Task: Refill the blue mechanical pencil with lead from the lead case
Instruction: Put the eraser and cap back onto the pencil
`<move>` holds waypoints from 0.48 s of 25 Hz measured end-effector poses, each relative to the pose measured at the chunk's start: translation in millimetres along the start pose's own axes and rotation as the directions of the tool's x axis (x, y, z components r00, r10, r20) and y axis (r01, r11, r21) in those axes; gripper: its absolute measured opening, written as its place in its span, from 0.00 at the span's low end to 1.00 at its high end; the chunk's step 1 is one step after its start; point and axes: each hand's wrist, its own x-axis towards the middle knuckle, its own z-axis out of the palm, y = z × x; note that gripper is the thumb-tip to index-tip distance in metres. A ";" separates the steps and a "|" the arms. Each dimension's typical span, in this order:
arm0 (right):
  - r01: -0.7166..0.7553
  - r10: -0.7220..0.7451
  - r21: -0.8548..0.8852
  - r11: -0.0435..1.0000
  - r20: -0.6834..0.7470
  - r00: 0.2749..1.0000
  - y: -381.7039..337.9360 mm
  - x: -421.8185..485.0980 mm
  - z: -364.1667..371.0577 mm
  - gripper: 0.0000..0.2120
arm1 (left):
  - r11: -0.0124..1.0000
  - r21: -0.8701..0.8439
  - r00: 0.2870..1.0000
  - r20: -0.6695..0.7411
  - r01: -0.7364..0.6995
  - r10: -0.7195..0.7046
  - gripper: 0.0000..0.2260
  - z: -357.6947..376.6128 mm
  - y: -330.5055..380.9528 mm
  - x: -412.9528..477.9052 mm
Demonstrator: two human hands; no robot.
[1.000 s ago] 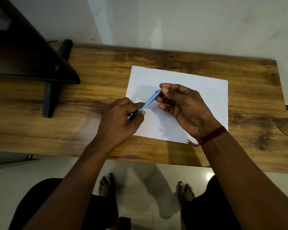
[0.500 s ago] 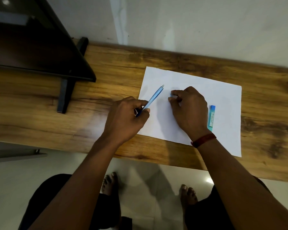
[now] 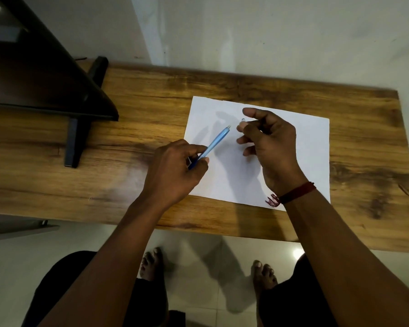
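My left hand (image 3: 175, 171) grips the lower end of the blue mechanical pencil (image 3: 216, 140), which slants up and to the right over the white paper (image 3: 313, 142). The pencil's upper end points toward my right hand (image 3: 272, 147). That hand hovers above the paper and pinches a small pale-blue piece (image 3: 243, 119) between thumb and fingertip; it looks like the pencil's cap. A short gap separates the piece from the pencil's end. The lead case is not visible and may lie under my right hand.
The paper lies on a wooden table (image 3: 139, 114) against a white wall. A dark slanted panel (image 3: 33, 67) on a black foot (image 3: 76, 138) occupies the table's left end. My knees and bare feet show below the front edge.
My right hand left the pencil's end, dipped to the paper, then lifted with the small blue piece pinched. It now covers the lead case seen half a second ago. The left hand kept the pencil.
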 end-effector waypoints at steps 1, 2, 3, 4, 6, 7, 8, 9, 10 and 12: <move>-0.011 0.009 0.056 0.998 0.033 0.999 -1.1 0.0 -2.9 0.10 | 1.000 -0.001 1.000 0.000 -0.006 0.006 0.11 1.5 1.1 0.6; -0.018 0.012 0.100 0.995 0.061 0.998 -1.3 -0.1 -5.7 0.10 | 1.000 -0.003 1.000 0.000 -0.010 0.010 0.11 2.5 2.1 1.3; -0.030 0.018 0.141 0.990 0.081 0.997 -1.1 0.0 -8.2 0.09 | 1.000 -0.004 1.000 0.000 -0.012 0.012 0.11 3.6 3.3 1.9; -0.047 0.030 0.179 0.983 0.096 0.995 -0.8 0.4 -10.3 0.09 | 1.000 -0.003 1.000 0.002 -0.014 0.014 0.11 4.5 4.4 2.5; -0.081 0.053 0.231 0.969 0.125 0.991 0.6 2.6 -12.7 0.09 | 1.000 0.001 1.000 0.007 -0.021 0.021 0.11 6.4 5.5 4.0; -0.089 0.056 0.242 0.966 0.142 0.988 1.6 3.9 -13.5 0.09 | 1.000 0.002 1.000 0.009 -0.022 0.022 0.11 7.3 6.1 4.9; -0.096 0.057 0.248 0.964 0.157 0.986 2.5 4.8 -13.8 0.09 | 1.000 0.004 1.000 0.010 -0.022 0.022 0.11 7.9 6.6 5.5; -0.102 0.060 0.251 0.963 0.171 0.983 3.1 5.4 -14.0 0.09 | 1.000 0.008 1.000 0.011 -0.023 0.023 0.11 8.4 7.0 6.0; -0.109 0.064 0.254 0.961 0.181 0.981 3.9 6.0 -14.3 0.09 | 1.000 0.012 1.000 0.012 -0.025 0.025 0.11 8.9 7.2 6.8; -0.113 0.065 0.253 0.961 0.191 0.980 5.3 7.5 -15.5 0.08 | 0.999 0.016 0.999 0.015 -0.031 0.031 0.10 10.2 7.5 8.4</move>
